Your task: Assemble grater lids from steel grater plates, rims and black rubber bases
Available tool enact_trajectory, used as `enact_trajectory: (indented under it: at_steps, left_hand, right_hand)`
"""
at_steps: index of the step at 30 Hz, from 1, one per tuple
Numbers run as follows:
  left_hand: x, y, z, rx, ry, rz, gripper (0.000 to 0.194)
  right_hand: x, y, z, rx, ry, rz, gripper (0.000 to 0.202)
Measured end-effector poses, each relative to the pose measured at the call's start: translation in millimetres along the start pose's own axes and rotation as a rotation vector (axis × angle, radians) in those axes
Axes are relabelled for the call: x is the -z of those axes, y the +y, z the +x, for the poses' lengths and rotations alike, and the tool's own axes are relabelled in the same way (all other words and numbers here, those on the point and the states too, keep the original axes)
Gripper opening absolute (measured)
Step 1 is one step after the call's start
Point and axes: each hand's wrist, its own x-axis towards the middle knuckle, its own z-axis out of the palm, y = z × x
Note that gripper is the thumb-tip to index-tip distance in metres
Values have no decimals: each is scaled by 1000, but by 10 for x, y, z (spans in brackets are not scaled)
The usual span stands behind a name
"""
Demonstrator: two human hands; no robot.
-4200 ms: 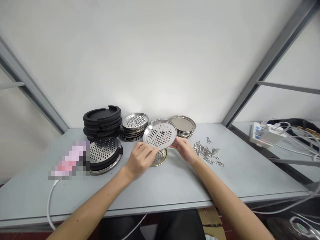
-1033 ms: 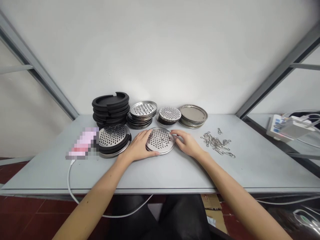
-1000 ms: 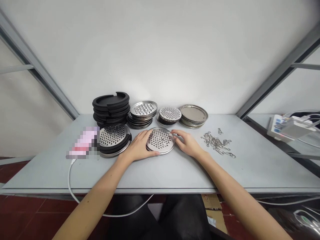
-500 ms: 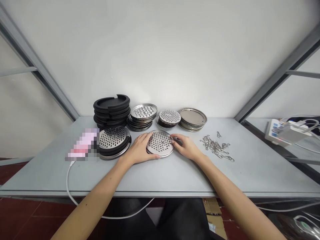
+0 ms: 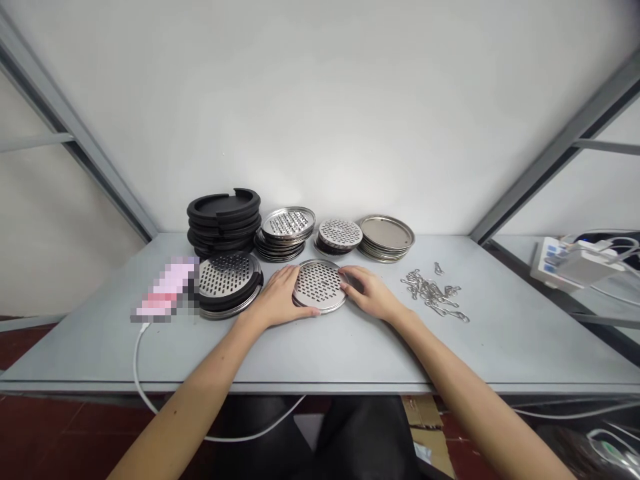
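**Perforated metal disc flat on bench, both hands on its rim**

Perforated metal disc point(image 5: 320, 287) is on the bench point(image 5: 350, 353), mid-width, well back from the near edge. Lies flat, holed face up. Outline is round, so no one long axis; it reads wider than deep from this angle.

Left hand point(image 5: 280, 299): palm down, wrapped round the disc's left side. Fingers point away along the rim, thumb runs right along the near edge. Forearm comes in from lower left, slanting up and right.

Right hand point(image 5: 367, 291): fingers bent, index and thumb tips on the right rim, pointing left. Forearm slants in from lower right. Both hands grip the rim; how hard, can't tell.

Just left of left hand: perforated plate with black ring segment point(image 5: 229, 275). Behind, left to right: black ring stack point(image 5: 223, 205), perforated disc stack point(image 5: 288, 223), smaller perforated disc stack point(image 5: 341, 233), plain metal disc stack point(image 5: 387, 233). Right of right hand: loose pile of wire clips point(image 5: 430, 291).
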Motion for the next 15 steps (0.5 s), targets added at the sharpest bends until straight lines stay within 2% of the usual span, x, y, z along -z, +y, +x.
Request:
enact_trajectory:
  at_steps: [9,12,15]
  left_hand:
    - [-48,-33,-21,61,-106,100,117]
    - [-65,-45,-22,62,-92,101,116]
    - [-60,-42,-17,44,-26,78,112]
  right_hand:
    - [-48,10,4,-2,13,-39,32]
    - [-66,34,-7,3,16,-55,34]
    - [-37,34,-24,-35,7,-63,41]
